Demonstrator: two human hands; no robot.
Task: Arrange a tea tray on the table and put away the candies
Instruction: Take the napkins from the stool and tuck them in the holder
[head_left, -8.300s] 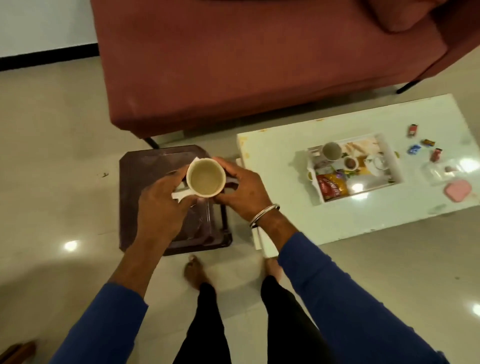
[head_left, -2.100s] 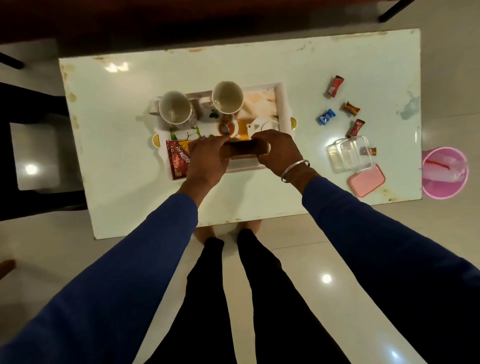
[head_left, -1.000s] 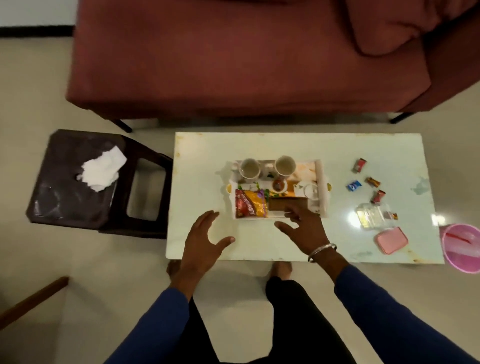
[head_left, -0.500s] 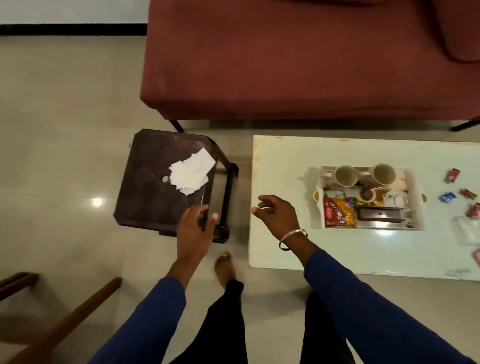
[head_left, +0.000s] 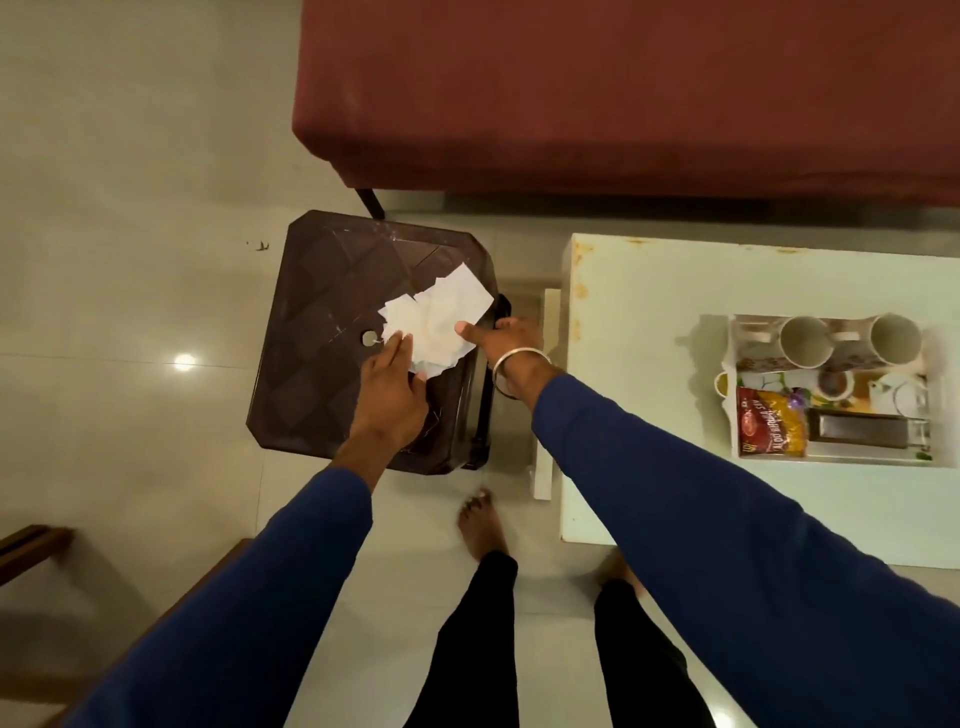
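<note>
Both hands on the white tissue paper lying on the dark brown stool. Left hand palm down, fingers fairly straight, fingertips on the paper's near-left edge; grip flat, nothing enclosed. Right hand at the paper's right edge, thumb on top of the sheet, other fingers curled past the stool's rim — whether they close under the paper, cannot tell. Steel bangle on right wrist. Both arms in blue sleeves, reaching forward and left.

Around: stool stands on the pale tiled floor, just left of the white worktop, narrow gap between. Maroon sofa behind both. Wooden furniture edge at lower left, partly out of frame.

Tea tray sits on the worktop, well right of the hands. In it: two cups at the far side, a small bowl with dark contents, a red-and-yellow snack packet at near left, a dark oblong box beside the packet. Candies out of frame.

Room: bare worktop left of and in front of the tray; open floor left of the stool. Bare feet between stool and worktop
</note>
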